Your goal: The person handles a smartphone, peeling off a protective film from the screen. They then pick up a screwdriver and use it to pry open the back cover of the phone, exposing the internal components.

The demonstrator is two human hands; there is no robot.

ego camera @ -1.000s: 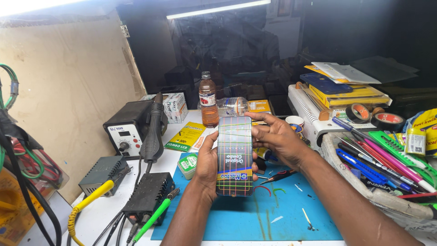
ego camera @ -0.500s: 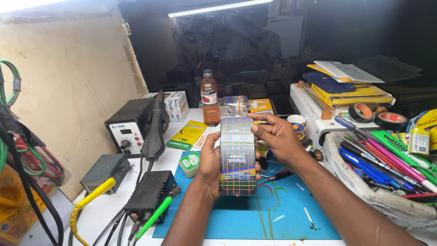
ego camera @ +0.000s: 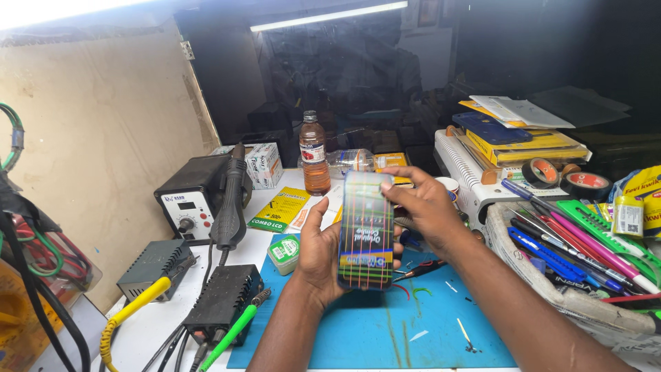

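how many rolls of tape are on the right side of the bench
2. One tape roll with an orange core lies on the white machine; a second black roll sits just right of it, beside the tool basket. More may be hidden in the clutter.

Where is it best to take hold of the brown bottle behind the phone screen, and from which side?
Probably grip the brown bottle around its middle, coming from the front left. It stands upright with a round body, and the box at its left stands apart, while the clear bottle lies close at its right.
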